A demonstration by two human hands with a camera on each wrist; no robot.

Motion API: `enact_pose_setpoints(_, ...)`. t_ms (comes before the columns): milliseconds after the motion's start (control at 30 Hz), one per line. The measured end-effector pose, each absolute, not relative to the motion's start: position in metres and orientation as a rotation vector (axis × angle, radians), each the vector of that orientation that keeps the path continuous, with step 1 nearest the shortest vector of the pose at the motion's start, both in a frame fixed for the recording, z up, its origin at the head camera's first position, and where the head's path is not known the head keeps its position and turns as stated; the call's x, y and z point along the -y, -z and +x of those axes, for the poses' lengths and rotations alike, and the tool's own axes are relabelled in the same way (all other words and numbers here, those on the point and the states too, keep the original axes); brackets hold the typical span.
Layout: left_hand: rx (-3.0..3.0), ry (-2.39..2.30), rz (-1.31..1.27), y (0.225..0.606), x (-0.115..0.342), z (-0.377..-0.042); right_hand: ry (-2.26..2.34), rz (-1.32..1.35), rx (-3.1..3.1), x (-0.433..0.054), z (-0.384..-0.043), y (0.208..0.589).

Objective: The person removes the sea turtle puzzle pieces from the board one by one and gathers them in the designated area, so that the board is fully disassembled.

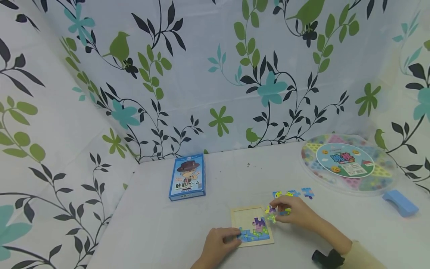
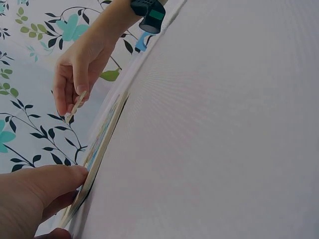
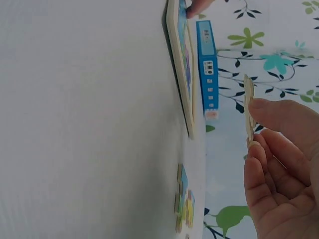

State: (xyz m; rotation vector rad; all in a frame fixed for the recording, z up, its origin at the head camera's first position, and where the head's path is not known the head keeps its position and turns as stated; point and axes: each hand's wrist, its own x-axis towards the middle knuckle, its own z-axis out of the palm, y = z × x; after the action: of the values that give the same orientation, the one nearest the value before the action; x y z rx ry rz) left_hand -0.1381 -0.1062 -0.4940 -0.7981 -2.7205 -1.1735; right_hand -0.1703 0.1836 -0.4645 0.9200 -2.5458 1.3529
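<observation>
A square wooden puzzle tray (image 1: 252, 244) lies flat on the table, its lower part filled with blue, green and purple pieces. My left hand (image 1: 218, 244) holds the tray at its left edge; in the left wrist view the thumb (image 2: 70, 177) touches the frame. My right hand (image 1: 295, 211) is raised just past the tray's right side. It pinches a puzzle piece (image 3: 248, 112) between thumb and fingers, seen edge-on in the right wrist view. Loose puzzle pieces (image 1: 307, 192) lie behind the right hand, which partly hides them.
At the back left stands a blue card-game box (image 1: 187, 177). A round, clear-covered game board (image 1: 312, 168) lies at the back right, with a blue curved block (image 1: 400, 203) in front of it. A patterned curtain (image 1: 208, 93) hangs behind the table.
</observation>
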Motion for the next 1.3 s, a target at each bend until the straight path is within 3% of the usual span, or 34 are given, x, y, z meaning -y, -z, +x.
enact_pose_setpoints(400, 2.780, 1.177, -0.718, 0.493, 0.112, -0.135, -1.361, 1.004, 2.411, -0.215, -0.178, 0.467)
enact_pose_setpoints(600, 2.762, 1.181, -0.739, 0.495, 0.110, -0.137, -1.285, 0.880, 2.467, -0.230, -0.167, 0.458)
enact_pose_setpoints(1300, 2.796, 1.201, -0.736, 0.492, 0.106, -0.138, -1.230, 0.713, 2.577, -0.261, -0.172, 0.488)
